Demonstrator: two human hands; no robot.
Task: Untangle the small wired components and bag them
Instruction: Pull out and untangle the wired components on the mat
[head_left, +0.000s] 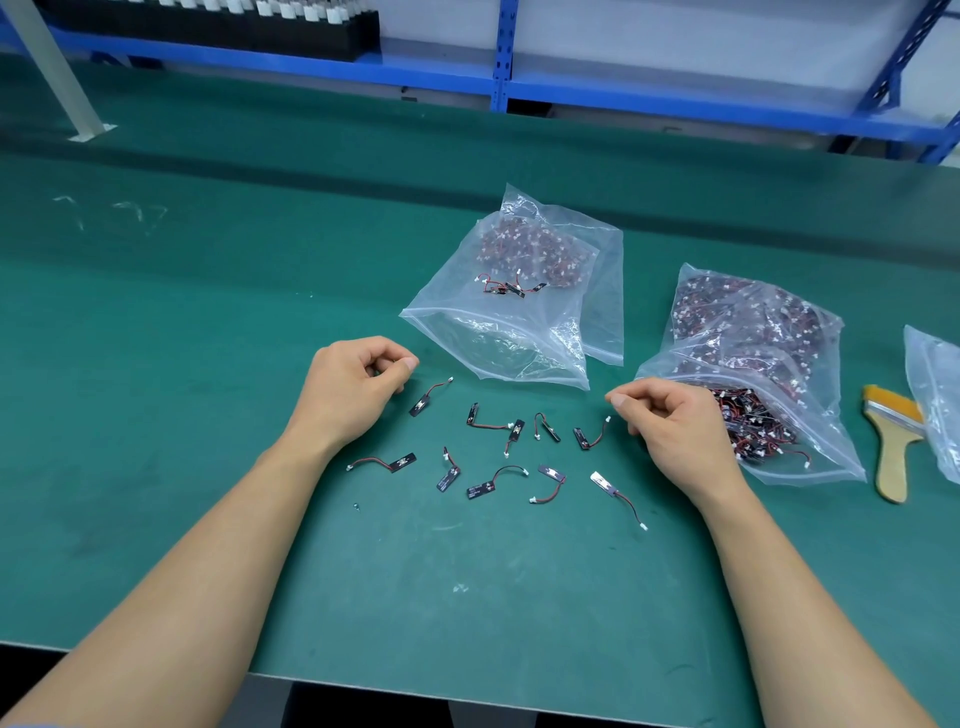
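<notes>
Several small wired components, black strips with red-and-black leads and white plugs, lie apart on the green mat, among them one near my left hand and one toward the right. My left hand hovers at the left of them with its fingers curled and thumb against the forefinger; I see nothing in it. My right hand is curled the same way, just in front of the open mouth of a clear bag packed with tangled components. A second clear bag lies between and behind the hands, holding a few loose components.
A wooden-handled brush lies right of the full bag, and another clear bag sits at the right edge. Blue shelving runs along the back. The table's front edge is near my forearms.
</notes>
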